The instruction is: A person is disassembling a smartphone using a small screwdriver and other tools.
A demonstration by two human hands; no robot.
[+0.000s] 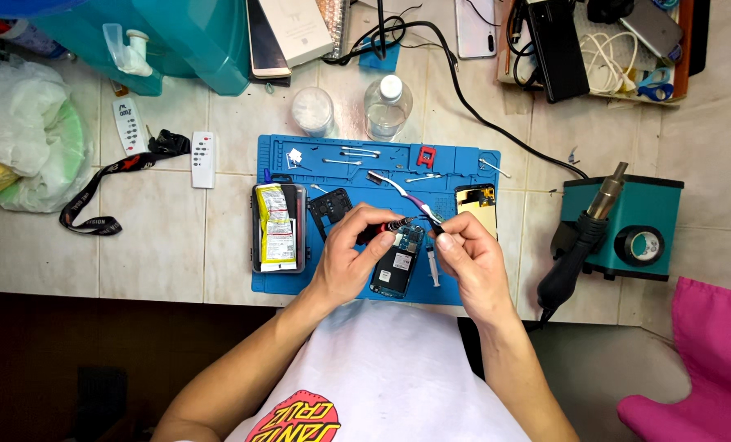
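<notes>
An opened phone [396, 263] with its blue circuit board exposed lies on a blue work mat [277, 280]. My left hand [350, 258] grips a small red and black screwdriver [386, 227] whose tip points toward the top of the board. My right hand [466, 258] pinches metal tweezers [429, 214] just right of the board's upper edge. A toothbrush [391, 185] lies on the mat just above both hands. A small syringe [433, 266] rests between the phone and my right hand.
On the mat's left lies a phone body with a yellow-labelled battery [278, 227], beside a black frame [330, 207]; a screen part [477, 206] lies at right. A hot-air station [623, 227] stands right of the mat. Two clear bottles [387, 106] and remotes [203, 159] sit behind.
</notes>
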